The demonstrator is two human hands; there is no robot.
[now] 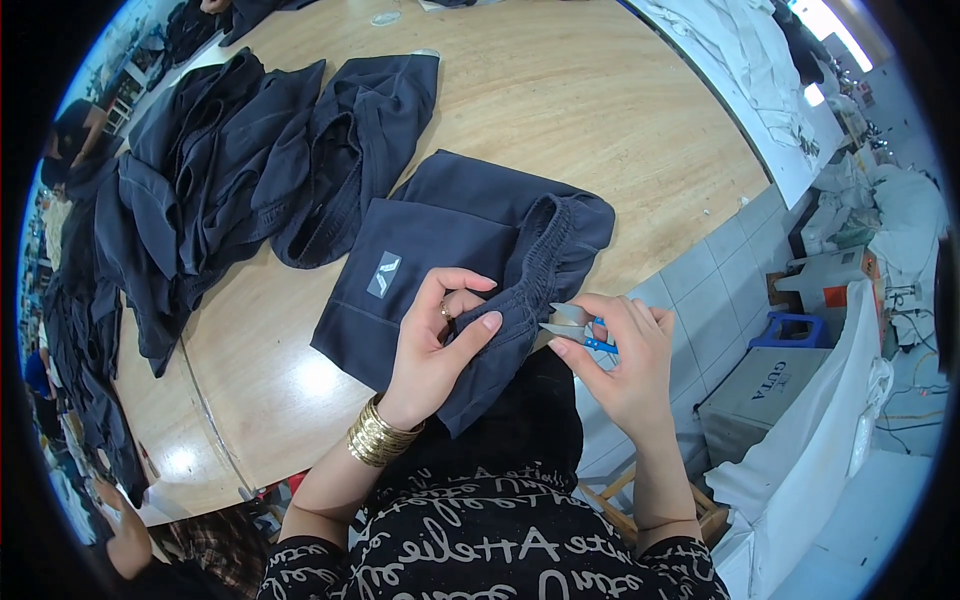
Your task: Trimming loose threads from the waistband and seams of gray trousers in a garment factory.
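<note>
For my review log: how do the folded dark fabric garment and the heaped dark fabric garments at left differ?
The folded dark fabric garment lies in fairly flat layers; the heaped dark fabric garments are crumpled. The folded one spreads less widely than the heap. Both are dark and show gathered edges.

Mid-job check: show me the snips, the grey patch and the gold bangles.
Snips [569, 332]: head view, on the lower blade.
Grey patch [383, 275]: head view, on its middle.
Gold bangles [380, 437]: head view, on the middle of the stack.
</note>
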